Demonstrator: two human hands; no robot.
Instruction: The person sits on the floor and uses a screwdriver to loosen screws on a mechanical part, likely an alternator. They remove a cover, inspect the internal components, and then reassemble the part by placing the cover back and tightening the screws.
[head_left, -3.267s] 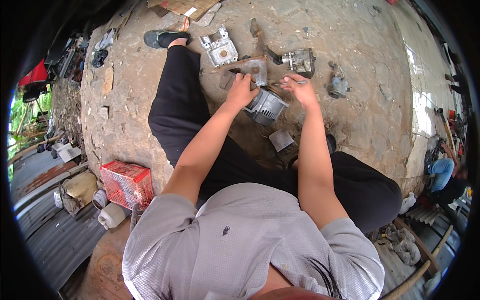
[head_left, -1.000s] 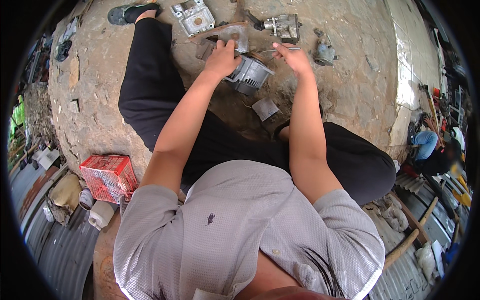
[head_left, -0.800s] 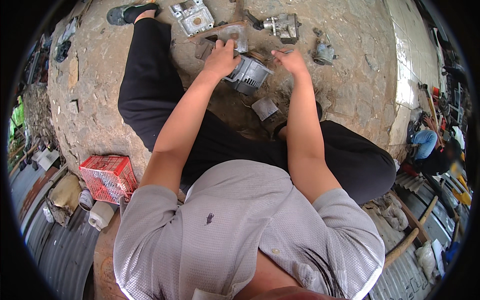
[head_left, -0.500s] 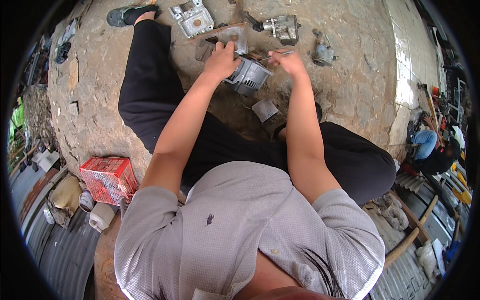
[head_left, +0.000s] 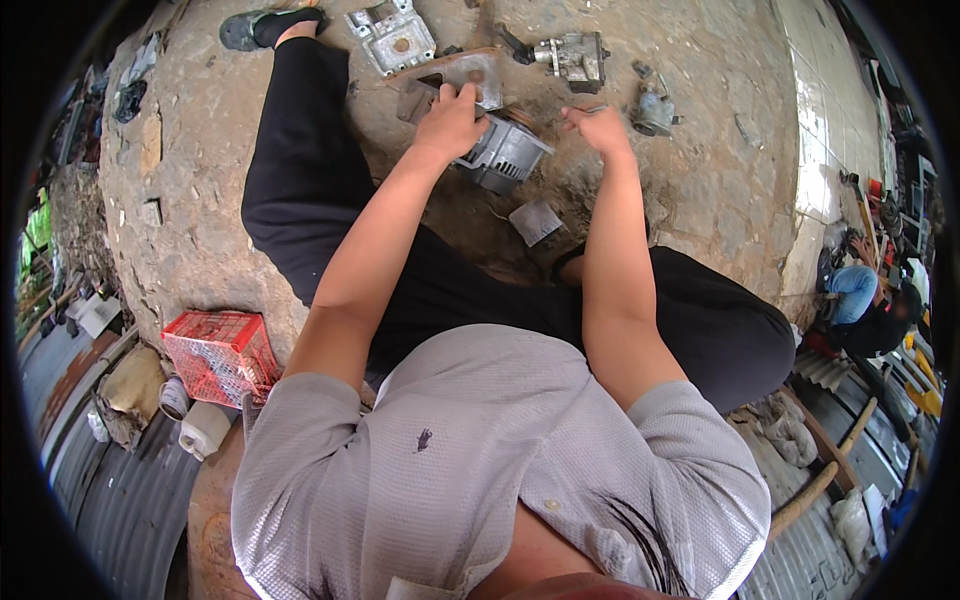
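Right hand [head_left: 600,130]: grip pinched on slim grey metal tool [head_left: 597,109]. Left hand [head_left: 450,122]: fingers lie on slotted silver-grey metal housing [head_left: 505,155]; cannot tell whether grip clenches. Housing sits between hands, tool at its 2 o'clock. From housing: rusty flat metal plate [head_left: 482,75] toward 11, boxy silver metal casting [head_left: 578,62] at 1, flat square grey piece [head_left: 535,222] at 5, red plastic mesh crate [head_left: 222,352] well apart at 8.

Here's the motor [head_left: 505,155] on the ground [head_left: 720,200], left hand [head_left: 450,122] at its left edge, right hand [head_left: 600,130] off to its right, a plate [head_left: 535,222] on the near side. Just beyond sits the bracket [head_left: 482,76], casting [head_left: 395,42] past it to the left, block [head_left: 575,60] to the right, canister [head_left: 655,113] right again. Out left stands the crate [head_left: 222,352], jug [head_left: 204,430] just beside.
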